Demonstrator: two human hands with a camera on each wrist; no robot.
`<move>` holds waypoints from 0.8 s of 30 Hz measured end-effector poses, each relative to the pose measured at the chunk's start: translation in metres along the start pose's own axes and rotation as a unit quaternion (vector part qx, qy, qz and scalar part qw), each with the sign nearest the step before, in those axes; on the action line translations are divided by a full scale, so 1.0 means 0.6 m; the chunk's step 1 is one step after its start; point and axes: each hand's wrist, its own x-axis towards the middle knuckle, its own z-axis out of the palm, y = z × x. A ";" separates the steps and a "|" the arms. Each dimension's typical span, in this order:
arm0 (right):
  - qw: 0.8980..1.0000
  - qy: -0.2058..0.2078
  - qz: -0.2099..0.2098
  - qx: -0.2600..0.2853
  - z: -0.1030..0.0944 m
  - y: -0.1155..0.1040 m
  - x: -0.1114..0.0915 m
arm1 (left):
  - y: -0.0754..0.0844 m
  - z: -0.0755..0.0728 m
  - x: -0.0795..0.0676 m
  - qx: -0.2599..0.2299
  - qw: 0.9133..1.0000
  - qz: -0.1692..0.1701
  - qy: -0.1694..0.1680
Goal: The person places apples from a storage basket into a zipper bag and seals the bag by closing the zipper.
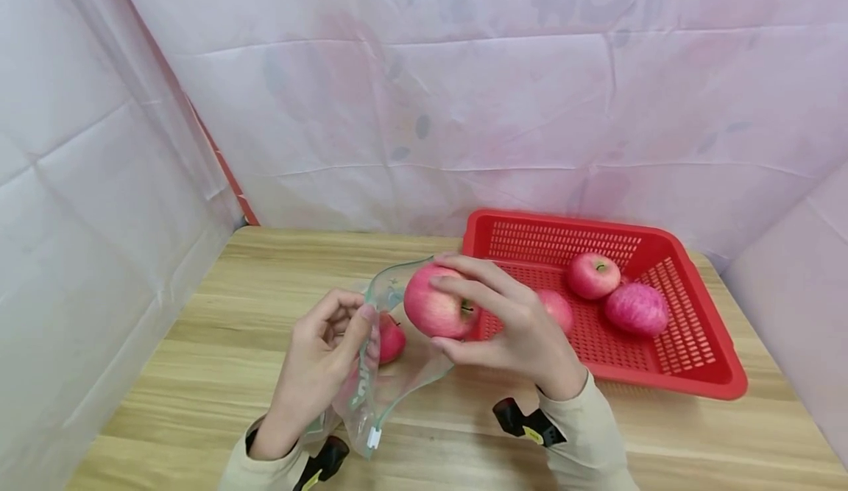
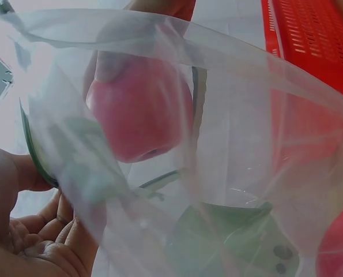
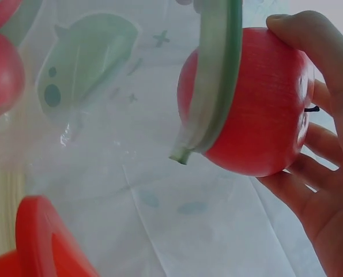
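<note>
Head view: state of both hands?

Left hand (image 1: 318,362) pinches the zip bag (image 1: 363,388) by its edge; right hand (image 1: 513,322) grips an apple (image 1: 429,303) at the mouth, stem toward palm.

Why like that?

Film looks limp, so the left probably keeps the mouth spread. Right holds the stem side, likely leaving the other end free toward the opening.

Other fruit?

Second apple (image 1: 391,340) shows through the bag. More fruit (image 1: 592,276) lies in the red basket (image 1: 725,388), near the tabletop's (image 1: 218,373) far right corner, presumably for short right-hand reach.

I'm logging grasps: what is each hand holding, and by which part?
The right hand holds an apple by its sides, stem end toward the palm; the left hand pinches the clear bag by its rim.
</note>
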 end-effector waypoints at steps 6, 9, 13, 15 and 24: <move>1.000 0.004 -0.008 0.001 0.004 0.001 0.000 | 0.000 0.001 0.006 0.001 1.000 0.002 -0.008; 1.000 0.006 -0.009 -0.001 0.003 0.002 0.001 | 0.000 0.001 0.009 0.004 1.000 0.001 -0.010; 1.000 0.004 -0.004 0.000 0.004 0.002 0.002 | 0.001 0.000 0.010 0.005 1.000 0.002 -0.009; 1.000 0.001 -0.001 -0.002 0.005 0.003 0.001 | 0.002 -0.002 0.009 0.005 1.000 0.004 -0.007; 1.000 -0.009 0.011 -0.007 0.006 0.007 -0.002 | 0.000 -0.001 0.013 -0.005 1.000 0.015 -0.007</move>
